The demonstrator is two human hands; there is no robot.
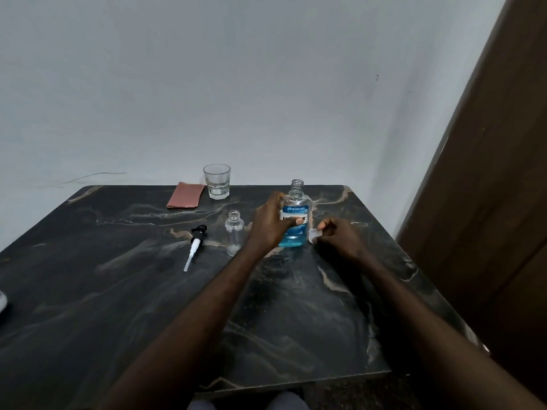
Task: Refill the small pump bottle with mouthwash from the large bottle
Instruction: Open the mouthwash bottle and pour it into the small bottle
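Two bottles stand uncapped on the dark marbled worktop (118, 291), both upright with open necks. The large bottle (296, 220) holds blue mouthwash to roughly the lower third; its label faces the camera. The left hand (270, 224) is wrapped round its body, thumb across the label and fingers (275, 199) curled behind, a closed grip with the base apparently resting on the worktop. The right hand (337, 235) lies just beside the bottle's right flank, fingers curled loosely about a small pale cap (313, 235), which touches or nearly touches the worktop; whether it is pinched or already released cannot be told.

The small pump bottle (234, 232) is clear, appears empty, and stands just to the left of the left hand, apart from it. Its long axis is vertical, mouth upward. The pump head (196, 242) lies on its side further left, tube pointing toward the camera. A glass (217, 181) and a folded reddish cloth (186, 195) sit at the far edge, well clear.

Assessment: both containers are opened and pouring has not begun. The governing relation is that the receiving neck lies left of the gripped bottle, on the left hand's side, so the tilt would go leftward. The neck is narrow; spillage is the probable fault. The right hand is the farther one and would have to cross over to steady the small bottle.
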